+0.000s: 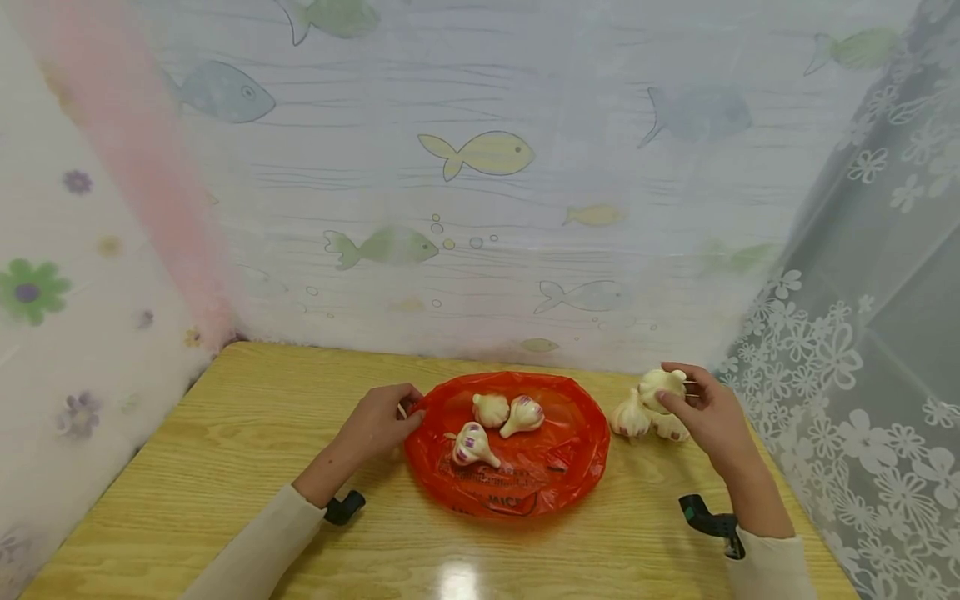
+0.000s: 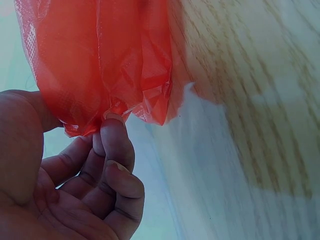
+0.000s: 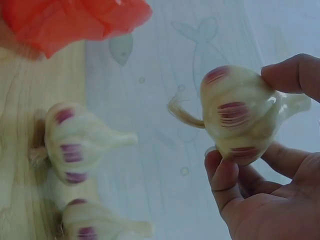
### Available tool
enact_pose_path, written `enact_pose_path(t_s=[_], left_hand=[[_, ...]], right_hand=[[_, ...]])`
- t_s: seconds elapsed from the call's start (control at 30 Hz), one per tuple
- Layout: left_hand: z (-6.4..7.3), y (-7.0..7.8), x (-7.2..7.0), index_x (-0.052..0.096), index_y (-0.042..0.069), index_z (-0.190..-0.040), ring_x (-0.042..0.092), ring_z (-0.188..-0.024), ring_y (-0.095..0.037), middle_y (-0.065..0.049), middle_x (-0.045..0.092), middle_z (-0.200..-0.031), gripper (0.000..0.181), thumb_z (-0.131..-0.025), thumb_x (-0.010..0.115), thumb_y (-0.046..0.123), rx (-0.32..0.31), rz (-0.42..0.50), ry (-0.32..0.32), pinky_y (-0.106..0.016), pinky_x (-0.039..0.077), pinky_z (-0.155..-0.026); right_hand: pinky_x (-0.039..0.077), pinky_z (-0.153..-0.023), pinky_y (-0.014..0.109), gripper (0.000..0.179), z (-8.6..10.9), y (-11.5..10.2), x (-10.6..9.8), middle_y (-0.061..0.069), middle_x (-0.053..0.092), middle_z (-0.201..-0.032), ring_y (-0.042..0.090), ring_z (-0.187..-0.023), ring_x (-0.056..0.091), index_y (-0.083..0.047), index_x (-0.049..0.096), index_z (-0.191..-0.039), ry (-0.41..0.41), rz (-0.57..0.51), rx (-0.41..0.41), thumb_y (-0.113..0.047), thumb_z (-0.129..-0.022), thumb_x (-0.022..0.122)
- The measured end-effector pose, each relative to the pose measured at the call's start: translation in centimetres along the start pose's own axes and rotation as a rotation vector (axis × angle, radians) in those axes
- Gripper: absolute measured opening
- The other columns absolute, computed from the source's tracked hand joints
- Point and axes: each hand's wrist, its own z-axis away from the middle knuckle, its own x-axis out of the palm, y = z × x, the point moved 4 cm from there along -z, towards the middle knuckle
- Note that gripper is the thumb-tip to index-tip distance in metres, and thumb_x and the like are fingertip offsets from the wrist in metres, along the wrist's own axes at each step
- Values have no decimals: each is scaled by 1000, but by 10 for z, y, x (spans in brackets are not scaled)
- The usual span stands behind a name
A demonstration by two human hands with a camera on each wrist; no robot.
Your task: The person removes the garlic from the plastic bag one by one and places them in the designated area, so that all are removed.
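A red plastic bag lies spread wide on the table, with three garlic bulbs on it. My left hand pinches the bag's left edge; in the left wrist view its thumb and fingers grip the gathered red plastic. At the right, my right hand holds a garlic bulb between thumb and fingertips, raised above the table. Two more bulbs, one at its left and another below it, sit on the tabletop. All the bulbs seen closely are cream with purple streaks.
The wooden table ends at a fish-printed curtain behind the bag. A flower-patterned lace curtain hangs along the right side, and a pale flowered sheet along the left.
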Motion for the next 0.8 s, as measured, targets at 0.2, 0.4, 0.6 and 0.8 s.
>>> enact_pose_path(t_s=[0.2,0.4,0.6,0.8], left_hand=[[0,-1,0,75,10,-109,59,-74,-15,3,68,-89,12,-98,75,14,8,7,-2,-28,55,-65],[0,-1,1,75,10,-109,59,-75,-15,3,69,-90,12,-98,75,14,16,9,0,-27,55,-66],[0,-1,1,75,10,-109,59,-75,-14,3,69,-90,12,-98,74,15,18,10,0,-27,55,-65],[1,-1,1,75,10,-108,59,-75,-14,3,69,-90,11,-98,74,15,27,4,3,-28,55,-65]], right_hand=[[53,-77,21,50,-1,11,-7,11,53,-138,-1,-101,54,-1,51,-151,26,21,54,-21,-107,65],[49,-71,22,48,-1,20,-13,11,54,-139,-3,-96,55,1,53,-149,54,55,54,-20,-107,64],[45,-65,28,50,-1,32,-20,-11,58,-123,-3,-91,56,2,53,-150,66,76,51,-21,-108,63],[52,-73,15,51,1,38,-25,-17,57,-122,-12,-95,57,6,52,-150,68,57,38,-22,-108,63]])
